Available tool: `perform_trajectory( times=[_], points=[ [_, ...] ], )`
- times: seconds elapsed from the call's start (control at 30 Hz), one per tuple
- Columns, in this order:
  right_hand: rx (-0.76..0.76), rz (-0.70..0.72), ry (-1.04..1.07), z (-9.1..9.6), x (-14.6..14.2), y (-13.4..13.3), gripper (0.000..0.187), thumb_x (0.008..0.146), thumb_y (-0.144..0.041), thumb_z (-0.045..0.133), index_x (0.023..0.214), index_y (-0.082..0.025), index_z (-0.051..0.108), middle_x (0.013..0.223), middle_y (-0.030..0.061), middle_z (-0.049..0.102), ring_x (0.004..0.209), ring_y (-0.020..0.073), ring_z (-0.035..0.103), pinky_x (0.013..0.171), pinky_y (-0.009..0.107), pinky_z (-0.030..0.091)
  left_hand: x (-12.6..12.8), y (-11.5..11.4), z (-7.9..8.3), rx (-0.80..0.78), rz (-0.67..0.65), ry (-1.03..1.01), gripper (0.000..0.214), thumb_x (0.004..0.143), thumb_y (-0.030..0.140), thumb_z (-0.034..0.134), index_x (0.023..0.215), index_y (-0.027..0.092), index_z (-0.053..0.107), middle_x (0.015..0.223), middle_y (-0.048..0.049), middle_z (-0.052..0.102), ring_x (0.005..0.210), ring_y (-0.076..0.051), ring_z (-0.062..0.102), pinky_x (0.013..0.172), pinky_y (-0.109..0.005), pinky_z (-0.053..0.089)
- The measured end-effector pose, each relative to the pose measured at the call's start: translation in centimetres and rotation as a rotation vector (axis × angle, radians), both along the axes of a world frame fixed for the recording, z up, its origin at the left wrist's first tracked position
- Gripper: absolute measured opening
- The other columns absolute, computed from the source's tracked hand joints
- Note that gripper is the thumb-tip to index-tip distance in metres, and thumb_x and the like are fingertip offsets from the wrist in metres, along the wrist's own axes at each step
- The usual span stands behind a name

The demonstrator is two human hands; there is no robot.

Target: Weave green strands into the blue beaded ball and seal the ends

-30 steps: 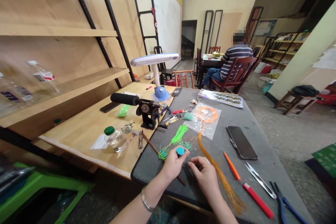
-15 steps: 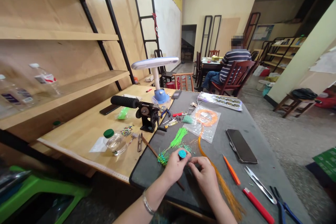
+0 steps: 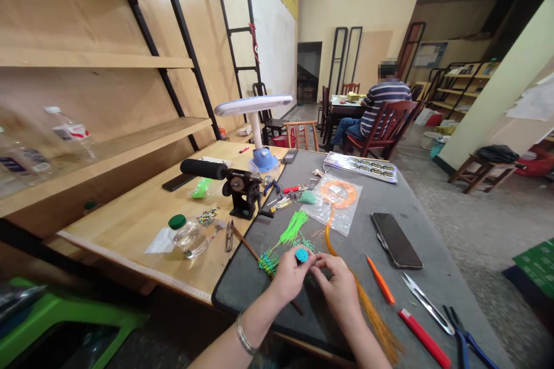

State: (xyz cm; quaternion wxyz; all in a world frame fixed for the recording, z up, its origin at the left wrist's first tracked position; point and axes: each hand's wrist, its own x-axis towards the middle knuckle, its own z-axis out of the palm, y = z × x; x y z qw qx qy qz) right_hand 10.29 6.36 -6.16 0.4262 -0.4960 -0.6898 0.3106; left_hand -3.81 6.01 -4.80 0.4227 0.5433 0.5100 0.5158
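Note:
My left hand [image 3: 288, 275] pinches a small round teal beaded piece [image 3: 302, 254] between thumb and fingers, just above the grey mat [image 3: 407, 196]. My right hand [image 3: 338, 285] is curled close beside it, fingertips pinched together near the teal piece; what they grip is too small to make out. Green wire stems with teal beaded tips [image 3: 285, 237] fan out on the mat right behind my hands. A bundle of orange strands [image 3: 363, 300] runs past my right hand toward the table's front edge.
A phone [image 3: 396, 232], orange tool [image 3: 381, 280], red cutter [image 3: 425, 339], snips [image 3: 426, 302] and blue pliers [image 3: 470, 340] lie to the right. A black hand-crank tool [image 3: 238, 184], lamp [image 3: 255, 106], jar [image 3: 188, 233] and bags stand behind. A person [image 3: 381, 98] sits at a far table.
My right hand has moved up and closer to my left, fingertips now meeting near the teal piece. The view has shifted slightly.

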Motion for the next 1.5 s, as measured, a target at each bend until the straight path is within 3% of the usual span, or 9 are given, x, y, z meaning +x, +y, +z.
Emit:
perform_trajectory(
  times=[0.13,0.23,0.3,0.5,0.7,1.03,1.17,1.33,1.5],
  points=[
    [-0.055,-0.056,-0.038,-0.5,0.5,0.3,0.021,0.070,-0.031,0.066,0.089,-0.024,0.071,0.091,0.0063,0.071,0.087,0.0263,0.061,0.079,0.036,0.046,-0.2,0.3,0.2,0.000,0.030,-0.001,0.022,0.075,0.038,0.063,0.070,0.017,0.063,0.070,-0.0034,0.065,0.070,-0.019,0.058,0.073,-0.029,0.044],
    [-0.050,-0.037,-0.050,-0.6,0.5,0.4,0.008,0.072,-0.028,0.063,0.073,-0.023,0.070,0.095,0.0060,0.071,0.092,0.0261,0.061,0.083,0.036,0.044,-0.2,0.5,0.2,0.007,0.042,0.018,0.019,0.075,0.035,0.062,0.071,0.017,0.063,0.072,-0.0036,0.065,0.071,-0.019,0.058,0.074,-0.029,0.044],
    [-0.030,-0.022,-0.042,-0.5,0.3,0.4,0.010,0.074,-0.027,0.061,0.067,-0.023,0.067,0.095,0.0053,0.071,0.092,0.0251,0.061,0.083,0.035,0.044,-0.2,0.6,0.2,0.013,0.031,0.034,0.018,0.077,0.034,0.061,0.072,0.016,0.063,0.072,-0.0040,0.065,0.071,-0.019,0.058,0.073,-0.029,0.044],
    [-0.040,-0.040,-0.066,-0.7,0.3,0.5,0.013,0.073,-0.030,0.062,0.082,-0.024,0.070,0.094,0.0058,0.071,0.089,0.0255,0.062,0.080,0.036,0.045,-0.1,0.7,-0.2,0.026,0.015,0.068,0.018,0.079,0.033,0.059,0.072,0.016,0.062,0.072,-0.0052,0.064,0.071,-0.020,0.058,0.071,-0.030,0.044],
    [-0.024,-0.021,-0.060,-0.9,0.4,0.6,0.013,0.075,-0.028,0.058,0.064,-0.022,0.064,0.094,0.0067,0.071,0.086,0.0232,0.064,0.077,0.033,0.046,0.1,0.8,-0.5,0.021,0.005,0.102,0.019,0.080,0.032,0.057,0.071,0.016,0.061,0.071,-0.0047,0.064,0.071,-0.019,0.058,0.071,-0.029,0.043],
    [-0.038,-0.021,-0.012,-0.7,0.3,0.5,0.018,0.077,-0.033,0.058,0.067,-0.022,0.066,0.088,0.0059,0.072,0.080,0.0215,0.065,0.073,0.029,0.048,0.5,0.9,-1.3,0.036,-0.032,0.138,0.014,0.079,0.027,0.057,0.070,0.016,0.059,0.070,-0.0030,0.062,0.070,-0.017,0.057,0.068,-0.026,0.043],
    [-0.086,-0.007,0.014,-0.9,0.9,0.7,0.022,0.074,-0.039,0.064,0.084,-0.021,0.072,0.091,0.0071,0.073,0.077,0.0228,0.065,0.073,0.031,0.049,0.3,0.8,-1.3,0.076,-0.045,0.188,0.010,0.080,0.021,0.054,0.072,0.016,0.059,0.074,-0.0039,0.063,0.074,-0.018,0.058,0.072,-0.027,0.043],
    [-0.213,-0.046,0.263,0.9,1.6,2.0,0.041,0.073,-0.054,0.061,0.084,-0.016,0.070,0.081,0.0095,0.073,0.076,0.0246,0.066,0.069,0.032,0.049,-0.2,0.4,-0.3,0.135,-0.153,0.395,0.011,0.078,0.012,0.050,0.074,0.017,0.058,0.078,-0.0043,0.062,0.077,-0.018,0.056,0.072,-0.027,0.042],
    [-0.397,-0.049,0.472,3.1,1.1,3.3,0.044,0.067,-0.058,0.066,0.080,-0.016,0.070,0.078,0.0086,0.074,0.065,0.0206,0.065,0.052,0.025,0.044,0.1,-0.2,1.0,0.153,-0.288,0.639,0.027,0.067,0.000,0.045,0.079,0.019,0.061,0.084,-0.0046,0.064,0.080,-0.018,0.058,0.073,-0.027,0.042]
  ],
)
